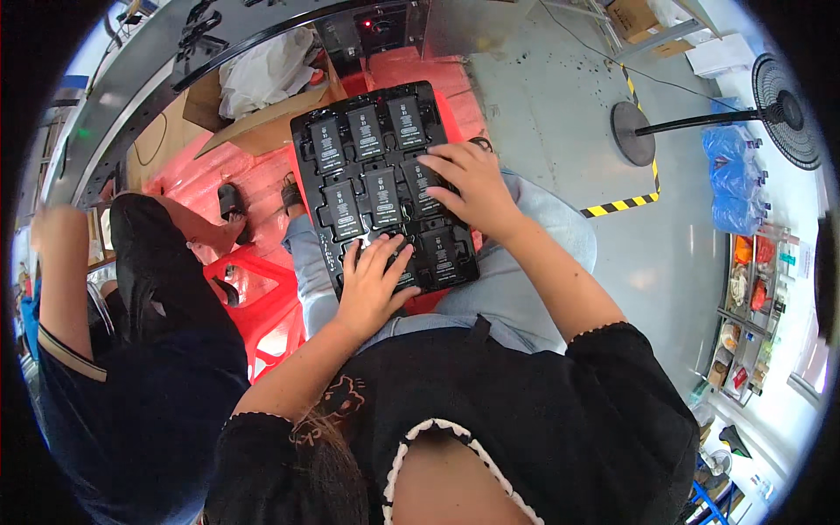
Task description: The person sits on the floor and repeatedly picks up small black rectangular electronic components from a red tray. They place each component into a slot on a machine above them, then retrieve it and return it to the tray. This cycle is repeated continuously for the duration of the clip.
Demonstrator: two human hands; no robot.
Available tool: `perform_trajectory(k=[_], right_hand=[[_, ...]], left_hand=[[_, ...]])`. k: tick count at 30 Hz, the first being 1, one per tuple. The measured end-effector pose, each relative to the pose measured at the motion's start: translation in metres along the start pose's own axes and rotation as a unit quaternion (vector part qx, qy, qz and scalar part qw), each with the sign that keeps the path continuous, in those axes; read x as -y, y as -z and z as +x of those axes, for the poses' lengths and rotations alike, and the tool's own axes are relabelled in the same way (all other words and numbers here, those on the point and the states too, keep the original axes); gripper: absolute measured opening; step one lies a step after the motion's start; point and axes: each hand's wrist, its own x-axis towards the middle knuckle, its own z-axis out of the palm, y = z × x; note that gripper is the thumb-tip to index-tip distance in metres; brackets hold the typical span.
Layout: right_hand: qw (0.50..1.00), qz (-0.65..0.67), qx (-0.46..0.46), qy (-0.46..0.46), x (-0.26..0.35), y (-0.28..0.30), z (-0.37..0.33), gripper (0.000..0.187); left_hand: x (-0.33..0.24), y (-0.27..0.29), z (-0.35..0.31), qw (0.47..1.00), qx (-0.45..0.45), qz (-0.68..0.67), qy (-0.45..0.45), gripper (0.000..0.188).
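Note:
A black moulded tray [304, 131] lies across my lap, holding several flat black rectangular parts [365, 133] in rows of pockets. My left hand [372, 284] rests flat on the tray's near edge, fingers spread over a part in the near row. My right hand [471, 185] lies on the tray's right side, fingers bent down onto a part in the middle row. Neither hand lifts anything off the tray; whether the fingers pinch a part I cannot tell.
Another person in dark clothes [131, 367] sits close at my left on a red stool [262, 297]. A cardboard box with white plastic [262, 79] stands beyond the tray. A standing fan [770, 109] and a shelf of packets [752, 297] are at the right.

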Motion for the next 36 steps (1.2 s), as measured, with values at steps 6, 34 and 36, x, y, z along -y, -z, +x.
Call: perform_trajectory(k=[6, 34, 36], right_hand=[[0.994, -0.062, 0.085, -0.030, -0.008, -0.015, 0.013, 0.071], [0.987, -0.148, 0.043, 0.042, 0.097, 0.191, 0.069, 0.049], [0.990, -0.123, -0.007, 0.062, 0.120, 0.174, 0.055, 0.043]], left_hand=[[0.023, 0.014, 0.066, 0.995, -0.075, 0.039, 0.061, 0.085], [0.025, 0.015, 0.017, 0.991, -0.074, -0.002, 0.112, 0.102], [0.027, 0.032, 0.022, 0.965, -0.149, -0.132, 0.170, 0.090]])
